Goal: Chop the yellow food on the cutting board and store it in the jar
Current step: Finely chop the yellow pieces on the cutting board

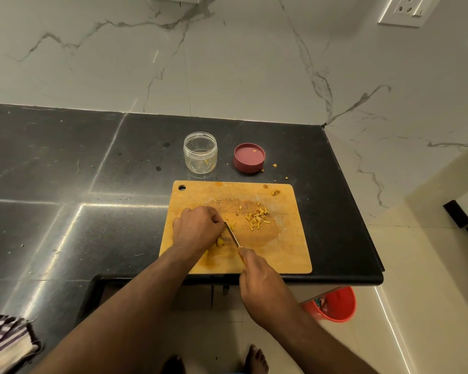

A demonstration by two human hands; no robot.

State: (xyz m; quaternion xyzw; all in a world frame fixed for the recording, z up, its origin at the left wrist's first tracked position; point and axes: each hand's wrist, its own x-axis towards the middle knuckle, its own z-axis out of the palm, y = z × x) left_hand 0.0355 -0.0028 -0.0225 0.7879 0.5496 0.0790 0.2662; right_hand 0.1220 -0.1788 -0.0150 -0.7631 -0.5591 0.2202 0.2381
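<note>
A wooden cutting board (281, 252) lies near the front edge of the black counter. My left hand (196, 228) curls over a piece of yellow food (221, 242) on the board's left half, mostly hiding it. My right hand (257, 276) grips the handle of a knife (232, 234), whose blade lies right beside my left fingers. A small heap of chopped yellow pieces (257, 218) sits right of the blade. Behind the board stands an open clear jar (200, 152) with a few yellow bits at its bottom. Its pink lid (249, 157) lies upside down to the jar's right.
Stray yellow crumbs (274, 165) lie on the counter near the lid and at the board's far right corner. The black counter (65, 184) ends just right of the board. A red bucket (335, 306) stands on the floor below. A striped cloth (3, 341) sits at the lower left.
</note>
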